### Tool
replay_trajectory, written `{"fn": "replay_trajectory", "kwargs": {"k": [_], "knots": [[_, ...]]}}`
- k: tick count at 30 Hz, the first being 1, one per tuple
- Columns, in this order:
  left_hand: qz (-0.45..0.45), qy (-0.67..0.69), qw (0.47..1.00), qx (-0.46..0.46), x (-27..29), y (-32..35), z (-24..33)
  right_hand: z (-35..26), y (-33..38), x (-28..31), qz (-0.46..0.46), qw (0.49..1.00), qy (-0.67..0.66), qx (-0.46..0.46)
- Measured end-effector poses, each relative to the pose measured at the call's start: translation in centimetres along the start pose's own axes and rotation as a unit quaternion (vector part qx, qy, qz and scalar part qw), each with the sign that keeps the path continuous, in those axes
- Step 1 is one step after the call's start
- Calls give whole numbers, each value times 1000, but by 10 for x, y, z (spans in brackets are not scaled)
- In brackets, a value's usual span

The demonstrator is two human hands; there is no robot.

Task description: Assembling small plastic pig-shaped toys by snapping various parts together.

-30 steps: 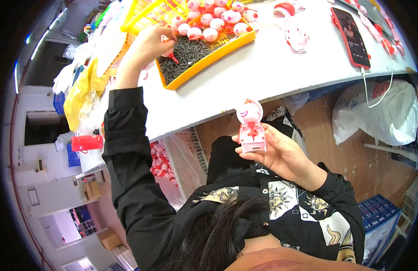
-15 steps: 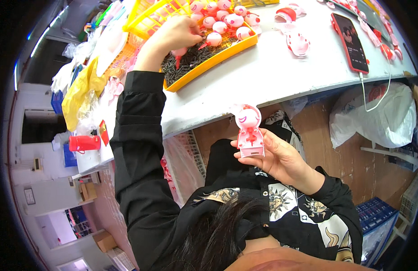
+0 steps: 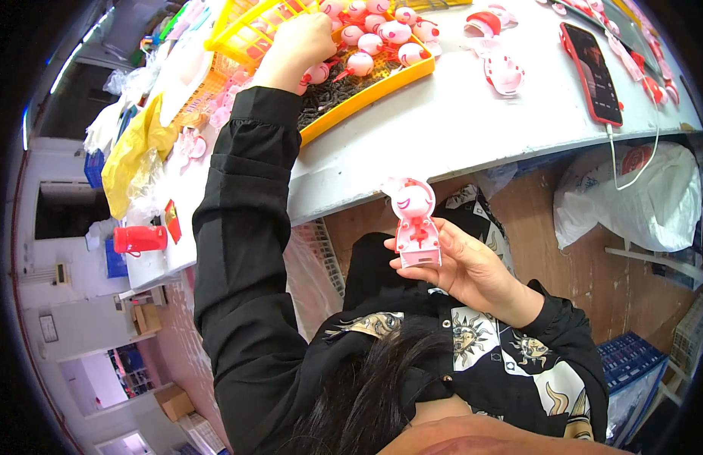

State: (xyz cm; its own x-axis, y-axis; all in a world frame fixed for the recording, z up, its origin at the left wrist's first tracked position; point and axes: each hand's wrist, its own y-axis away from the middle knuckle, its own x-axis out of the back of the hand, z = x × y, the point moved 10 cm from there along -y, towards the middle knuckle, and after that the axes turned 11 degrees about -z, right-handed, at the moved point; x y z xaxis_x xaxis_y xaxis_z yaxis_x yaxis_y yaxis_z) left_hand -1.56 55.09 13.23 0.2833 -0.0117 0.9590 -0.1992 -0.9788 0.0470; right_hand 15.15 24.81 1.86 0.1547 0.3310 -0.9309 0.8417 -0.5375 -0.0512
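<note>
Gripping w/ R hand (image 3: 480, 269): thumb one side, fingers the other, closed on the lower body of a pink toy figure (image 3: 417, 227). It's upright over the lap, just off the near edge of the white table (image 3: 457, 129). Round head at top, red cross-shaped pc (image 3: 420, 236) in the open body. L hand (image 3: 302, 45) is over the yellow tray (image 3: 370, 101), fingers curled, tips hidden, so can't tell if it's got anything. Tray has small black pcs (image 3: 336, 95) at near side + round pink-white toy heads (image 3: 397, 32). Yellow basket (image 3: 218, 42) just L of that hand. Red-cased phone (image 3: 590, 72) far R on table, white cable (image 3: 611, 152) plugged in.
</note>
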Motion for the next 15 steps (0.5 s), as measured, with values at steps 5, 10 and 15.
{"fn": "replay_trajectory", "kwargs": {"k": [5,10,15], "knots": [[-28,-33,999,13,1,0,8,-3,0,0,-4,1000,-15,11],[-34,60,997,-37,-13,-6,-8,1,-1,-4,-13,999,-30,2],[-22,123,989,-73,-21,-6,-14,5,0,-3,-15,1000,-10,-8]]}}
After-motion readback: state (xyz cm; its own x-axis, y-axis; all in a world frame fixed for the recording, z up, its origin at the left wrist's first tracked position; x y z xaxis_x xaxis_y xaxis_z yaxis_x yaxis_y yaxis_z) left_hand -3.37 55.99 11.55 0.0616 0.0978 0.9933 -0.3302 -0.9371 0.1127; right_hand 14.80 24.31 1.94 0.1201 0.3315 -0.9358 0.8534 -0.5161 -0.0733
